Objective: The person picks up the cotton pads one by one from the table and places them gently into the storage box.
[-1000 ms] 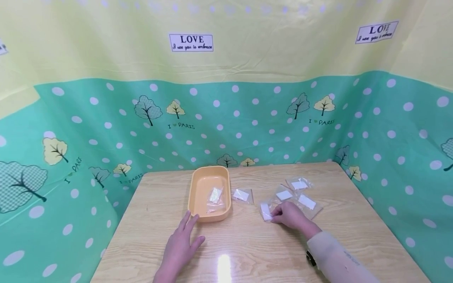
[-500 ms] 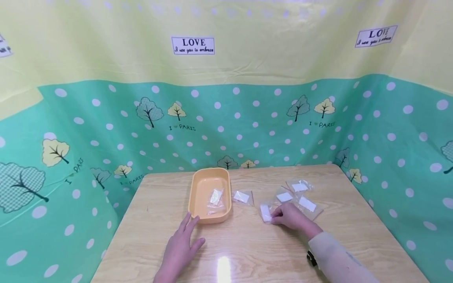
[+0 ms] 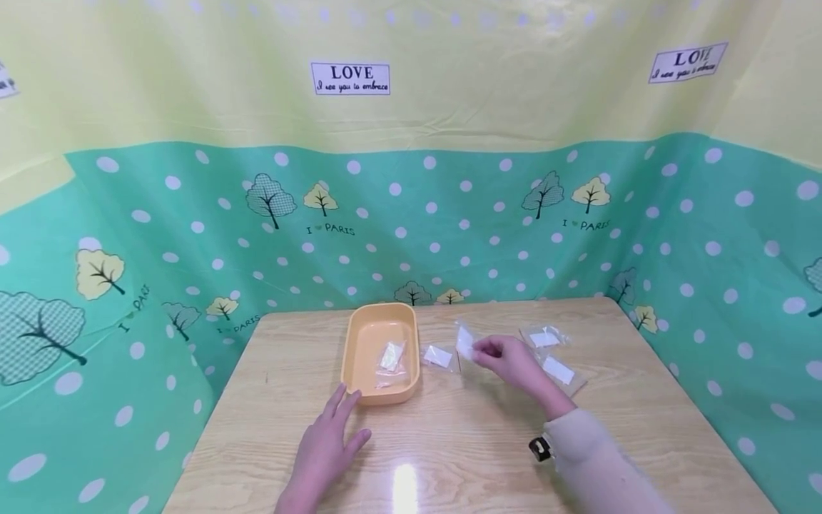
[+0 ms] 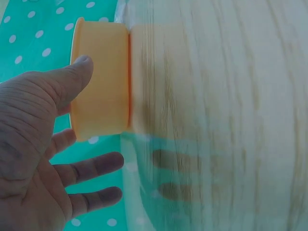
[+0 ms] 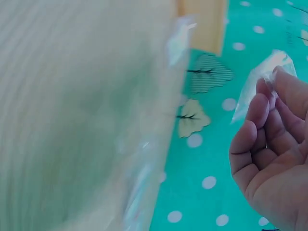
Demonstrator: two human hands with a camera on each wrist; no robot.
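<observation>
In the head view my right hand (image 3: pixel 514 365) pinches a small clear plastic zip bag (image 3: pixel 465 344) with a white card inside, lifted to the right of the tray. The right wrist view shows that bag (image 5: pixel 262 82) between thumb and fingertips. My left hand (image 3: pixel 324 446) has its fingers spread, the fingertips right at the near left corner of an orange plastic tray (image 3: pixel 367 343). The left wrist view has the same hand (image 4: pixel 53 139) beside the tray's side wall (image 4: pixel 103 82). Similar bagged cards (image 3: pixel 390 357) lie in the tray.
One bagged card (image 3: pixel 439 356) lies just right of the tray on the wooden table (image 3: pixel 449 450). Farther right are two more, a rear one (image 3: pixel 544 337) and a nearer one (image 3: pixel 559 370). A polka-dot curtain (image 3: pixel 437 221) stands behind the table.
My right hand has picked up the bag from the table and moved it up and left, toward the tray. My left hand has stayed at the tray's corner.
</observation>
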